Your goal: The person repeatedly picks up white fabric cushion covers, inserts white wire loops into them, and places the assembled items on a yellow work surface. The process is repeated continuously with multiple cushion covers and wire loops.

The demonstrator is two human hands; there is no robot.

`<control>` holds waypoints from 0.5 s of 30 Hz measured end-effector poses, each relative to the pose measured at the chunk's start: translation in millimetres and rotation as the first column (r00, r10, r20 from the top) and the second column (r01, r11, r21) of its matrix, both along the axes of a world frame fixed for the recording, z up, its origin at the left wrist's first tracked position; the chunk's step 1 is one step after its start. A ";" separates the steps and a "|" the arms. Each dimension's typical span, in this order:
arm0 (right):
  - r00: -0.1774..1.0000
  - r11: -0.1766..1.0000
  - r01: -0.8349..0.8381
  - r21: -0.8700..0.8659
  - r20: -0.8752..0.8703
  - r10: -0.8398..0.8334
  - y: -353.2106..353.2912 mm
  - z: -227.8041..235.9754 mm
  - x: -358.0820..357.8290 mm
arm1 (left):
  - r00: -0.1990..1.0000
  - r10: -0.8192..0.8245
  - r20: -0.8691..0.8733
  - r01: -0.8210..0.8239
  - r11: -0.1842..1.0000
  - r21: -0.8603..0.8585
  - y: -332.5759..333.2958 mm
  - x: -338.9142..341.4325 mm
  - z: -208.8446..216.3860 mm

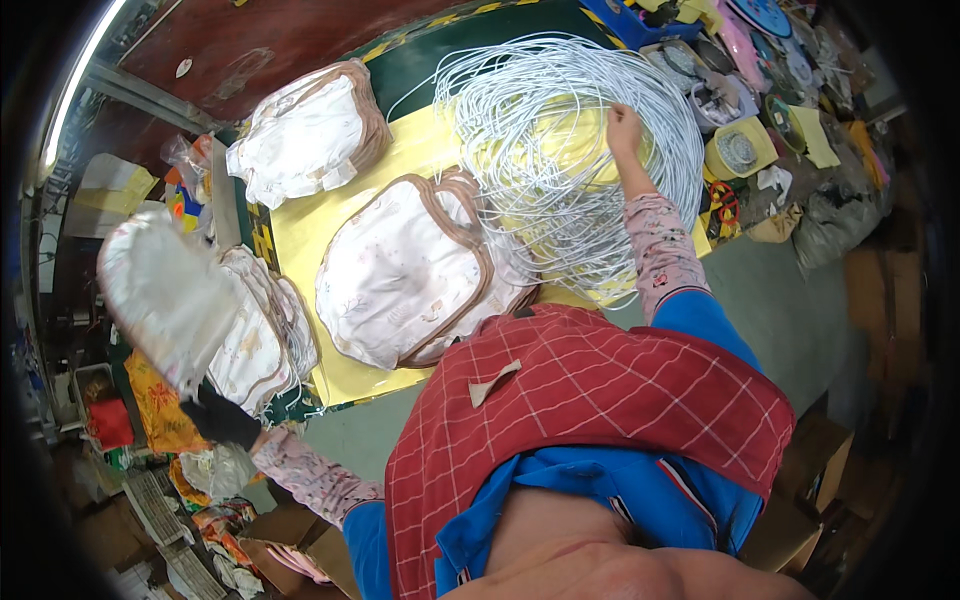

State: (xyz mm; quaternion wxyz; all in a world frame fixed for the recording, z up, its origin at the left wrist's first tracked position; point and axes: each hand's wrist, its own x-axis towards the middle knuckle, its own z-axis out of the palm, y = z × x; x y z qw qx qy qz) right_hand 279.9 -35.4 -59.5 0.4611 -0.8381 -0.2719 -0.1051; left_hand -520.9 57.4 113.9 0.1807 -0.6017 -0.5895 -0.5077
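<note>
Left fingers (204, 408) clamping one cloth piece (165, 285), right fingers (618, 113) (grip unclear), one cord heap (545, 80)

Wht oval fabric pc (165, 285), raised, far L; wht cord bundle (545, 85), loosely coiled, on ylw sheet (415, 138).

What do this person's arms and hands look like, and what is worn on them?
The left hand wears a dark glove; the right hand looks bare. Both forearms have pale pink sleeve covers with a small print, and bright blue sleeves show above them.
</note>
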 end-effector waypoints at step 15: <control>0.998 0.900 0.054 -0.432 0.045 -0.038 -43.9 31.8 30.5 | 0.536 -0.816 0.215 0.647 0.234 -0.725 -44.4 269.8 -104.7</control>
